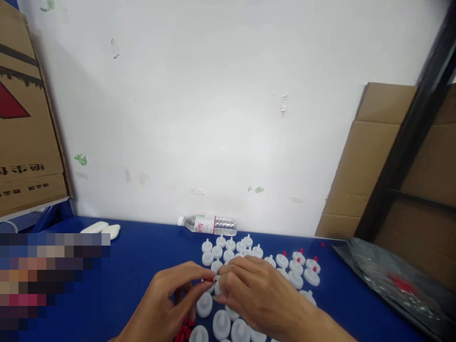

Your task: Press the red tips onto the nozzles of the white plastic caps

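At lower centre, over the blue bench (142,256), the left hand (174,298) pinches in its grip a small red plastic plug (211,280), the right hand (251,290) a round white plastic cap (217,285); holding them squarely aligned should seat it cleanly.

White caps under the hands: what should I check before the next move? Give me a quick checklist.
1. Right hand closed on one white cap: ok.
2. Left hand fingertips at that cap; what they pinch: cannot tell.
3. Loose red plugs beside the left hand: ok.
4. Red-tipped caps grouped apart on the right: ok.
5. Water bottle lies on its side behind the caps, apart from the hands: ok.
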`<action>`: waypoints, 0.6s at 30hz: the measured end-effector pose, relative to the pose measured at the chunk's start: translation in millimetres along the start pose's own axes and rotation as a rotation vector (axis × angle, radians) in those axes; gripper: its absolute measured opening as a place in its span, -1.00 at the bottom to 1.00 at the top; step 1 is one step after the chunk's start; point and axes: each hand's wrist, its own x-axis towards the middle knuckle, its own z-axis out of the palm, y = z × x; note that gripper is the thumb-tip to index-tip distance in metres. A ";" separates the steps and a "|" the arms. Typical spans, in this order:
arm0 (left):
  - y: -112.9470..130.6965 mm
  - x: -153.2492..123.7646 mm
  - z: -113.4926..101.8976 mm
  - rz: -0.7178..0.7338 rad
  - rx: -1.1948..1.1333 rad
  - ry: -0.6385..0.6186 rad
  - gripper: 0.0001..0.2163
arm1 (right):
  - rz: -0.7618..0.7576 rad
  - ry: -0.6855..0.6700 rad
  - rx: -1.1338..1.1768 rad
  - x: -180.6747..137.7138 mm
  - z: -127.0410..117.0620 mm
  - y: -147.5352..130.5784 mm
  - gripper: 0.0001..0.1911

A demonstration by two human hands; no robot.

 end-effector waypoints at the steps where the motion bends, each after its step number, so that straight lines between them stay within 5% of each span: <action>1: 0.6 -2.7 0.5 -0.006 -0.015 -0.018 -0.82 | -0.011 0.020 0.004 0.2 0.4 -1.6 -0.83; 7: -6.8 -7.5 1.3 -0.006 0.019 -0.049 -0.82 | -0.056 0.071 -0.038 0.6 6.5 -7.6 -0.78; 14: -13.6 -9.4 -0.1 0.159 0.483 -0.085 -0.70 | -0.086 0.077 -0.207 6.0 2.9 -20.5 -0.78; 18: -7.7 -15.0 1.9 0.208 0.455 -0.176 -0.69 | -0.126 0.029 -0.225 10.2 -4.9 -25.3 -0.75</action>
